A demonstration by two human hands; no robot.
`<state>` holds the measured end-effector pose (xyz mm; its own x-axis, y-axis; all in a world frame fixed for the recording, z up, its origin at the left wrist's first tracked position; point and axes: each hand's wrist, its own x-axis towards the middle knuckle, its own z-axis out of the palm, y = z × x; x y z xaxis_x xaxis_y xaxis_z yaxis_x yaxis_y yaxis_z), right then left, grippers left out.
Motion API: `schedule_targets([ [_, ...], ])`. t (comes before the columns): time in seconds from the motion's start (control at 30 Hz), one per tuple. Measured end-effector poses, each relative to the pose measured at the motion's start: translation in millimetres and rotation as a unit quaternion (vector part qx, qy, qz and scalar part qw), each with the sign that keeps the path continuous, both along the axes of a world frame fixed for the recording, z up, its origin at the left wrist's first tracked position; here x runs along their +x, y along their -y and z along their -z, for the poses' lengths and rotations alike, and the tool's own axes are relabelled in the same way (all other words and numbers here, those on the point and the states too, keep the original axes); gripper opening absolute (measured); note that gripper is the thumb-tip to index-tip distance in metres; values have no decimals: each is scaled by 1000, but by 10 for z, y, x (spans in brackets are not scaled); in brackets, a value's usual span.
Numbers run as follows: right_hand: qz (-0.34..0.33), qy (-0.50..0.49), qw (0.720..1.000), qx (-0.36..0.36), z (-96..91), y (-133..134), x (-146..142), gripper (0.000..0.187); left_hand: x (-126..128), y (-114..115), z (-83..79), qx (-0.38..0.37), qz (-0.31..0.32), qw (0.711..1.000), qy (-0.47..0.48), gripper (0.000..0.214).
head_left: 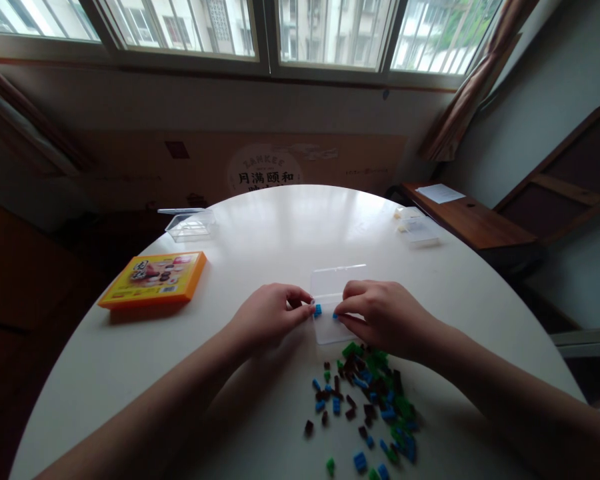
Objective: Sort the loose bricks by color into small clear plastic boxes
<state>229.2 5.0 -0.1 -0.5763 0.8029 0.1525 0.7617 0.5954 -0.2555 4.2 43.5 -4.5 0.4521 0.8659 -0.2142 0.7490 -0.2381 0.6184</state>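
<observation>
A clear plastic box (325,335) with its lid (340,272) raised at the far side lies on the table between my hands. My left hand (275,312) has its thumb and forefinger closed on the box's left edge. Just inside that edge, by my left fingertips, sits a blue building brick (318,309). My right hand (383,313) is over the box's right part, its fingers pinched on a small blue brick (335,315), mostly hidden by the fingertips. Nearer to me, a loose pile of brown, green and blue bricks (360,460) spreads over the tabletop.
On the round white table (300,227), an orange-and-yellow game box (155,279) lies at the left. An open clear container (191,228) stands at the back left, and another plastic box (417,230) with pale contents at the back right. Beyond is a wooden desk (485,220).
</observation>
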Motion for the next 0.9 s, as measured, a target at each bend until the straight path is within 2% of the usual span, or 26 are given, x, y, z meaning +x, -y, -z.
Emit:
schedule_targets([
  [0.2, 28, 13, 999, -20, -19, -30, -47, 14, 2, -7, -1, 5, 6, 1000, -6, 38],
  [0.4, 42, 35, 998, -24, -38, -1, -80, 20, 3, 3, -14, 5, 6, 1000, -5, 39],
  [0.9, 59, 56, 997, 0, -34, 42, -127, 23, 9, 7, -35, 1, 8, 1000, -4, 39],
])
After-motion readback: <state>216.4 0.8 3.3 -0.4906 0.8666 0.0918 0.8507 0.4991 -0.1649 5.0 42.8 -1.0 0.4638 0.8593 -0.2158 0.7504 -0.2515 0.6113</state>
